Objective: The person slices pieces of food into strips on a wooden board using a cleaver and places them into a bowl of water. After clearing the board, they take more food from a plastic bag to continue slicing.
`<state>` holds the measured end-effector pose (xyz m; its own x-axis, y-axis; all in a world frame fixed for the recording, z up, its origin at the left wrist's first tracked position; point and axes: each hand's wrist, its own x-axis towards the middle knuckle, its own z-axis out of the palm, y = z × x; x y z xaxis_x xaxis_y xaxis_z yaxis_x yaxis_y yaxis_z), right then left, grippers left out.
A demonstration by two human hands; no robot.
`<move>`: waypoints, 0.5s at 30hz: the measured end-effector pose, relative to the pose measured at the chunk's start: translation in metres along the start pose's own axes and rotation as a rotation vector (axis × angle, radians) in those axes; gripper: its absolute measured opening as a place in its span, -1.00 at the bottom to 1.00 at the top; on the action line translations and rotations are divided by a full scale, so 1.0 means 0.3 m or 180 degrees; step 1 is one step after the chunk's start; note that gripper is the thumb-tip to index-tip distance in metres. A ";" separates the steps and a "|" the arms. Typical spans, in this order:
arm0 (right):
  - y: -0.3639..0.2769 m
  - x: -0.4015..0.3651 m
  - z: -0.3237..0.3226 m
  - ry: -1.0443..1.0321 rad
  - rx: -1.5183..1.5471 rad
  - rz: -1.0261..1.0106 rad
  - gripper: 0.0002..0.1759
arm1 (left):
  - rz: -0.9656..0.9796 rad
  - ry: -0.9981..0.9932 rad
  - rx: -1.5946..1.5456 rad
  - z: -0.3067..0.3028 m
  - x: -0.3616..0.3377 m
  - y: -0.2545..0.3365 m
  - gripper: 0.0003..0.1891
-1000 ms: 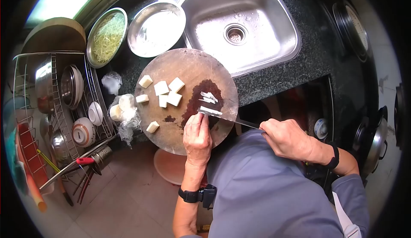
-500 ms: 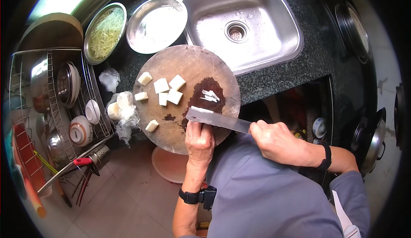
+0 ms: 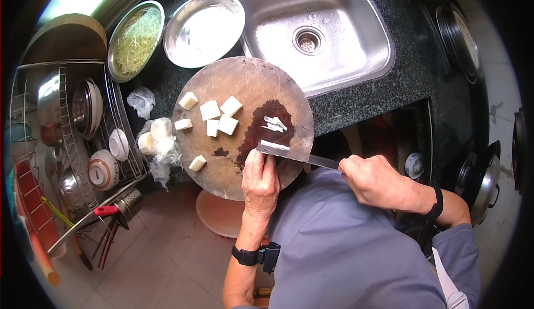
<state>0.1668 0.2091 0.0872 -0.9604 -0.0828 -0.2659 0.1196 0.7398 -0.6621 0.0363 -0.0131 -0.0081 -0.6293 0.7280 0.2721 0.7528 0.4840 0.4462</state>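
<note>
My right hand (image 3: 374, 181) is wrapped round the handle of a cleaver (image 3: 300, 154), its blade pointing left over the lower part of a round wooden chopping board (image 3: 211, 86). A thin white strip (image 3: 275, 145) lies along the blade's upper edge. My left hand (image 3: 260, 182) is at the board's lower edge, fingertips close to the blade tip; what lies under them is hidden. Several thin white strips (image 3: 274, 124) rest on a dark wet patch. Several white blocks (image 3: 210, 110) sit on the left half of the board.
Behind the board are a steel sink (image 3: 345, 59), an empty metal dish (image 3: 204, 31) and a bowl of pale shreds (image 3: 136, 45). Plastic-wrapped white pieces (image 3: 161, 136) lie to its left, beside a dish rack (image 3: 67, 125). A basin (image 3: 219, 214) is below.
My right hand and the cleaver have moved right, away from the left side of the board. The left hand's fingertips have shifted slightly up. The blocks stay put.
</note>
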 end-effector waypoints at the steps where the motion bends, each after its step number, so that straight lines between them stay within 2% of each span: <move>1: -0.002 0.007 0.000 -0.0004 0.0000 0.0000 -0.86 | -0.0003 -0.0001 -0.0001 0.000 -0.001 0.000 -0.69; 7: 0.011 0.066 0.040 0.0123 -0.0064 -0.0120 -0.85 | -0.0038 -0.0022 0.0063 0.000 -0.004 0.001 -0.66; 9: 0.027 0.054 0.041 0.0265 0.0220 -0.0126 -0.86 | -0.0042 -0.0068 -0.0009 -0.009 0.004 0.007 -0.64; 15: 0.023 0.028 0.008 0.0175 0.0218 -0.0104 -0.86 | -0.0026 0.0005 -0.0022 0.000 -0.001 0.001 -0.65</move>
<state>0.1601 0.2121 0.0788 -0.9762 -0.0678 -0.2059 0.1032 0.6897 -0.7167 0.0368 -0.0131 -0.0081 -0.6358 0.7232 0.2697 0.7462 0.4866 0.4543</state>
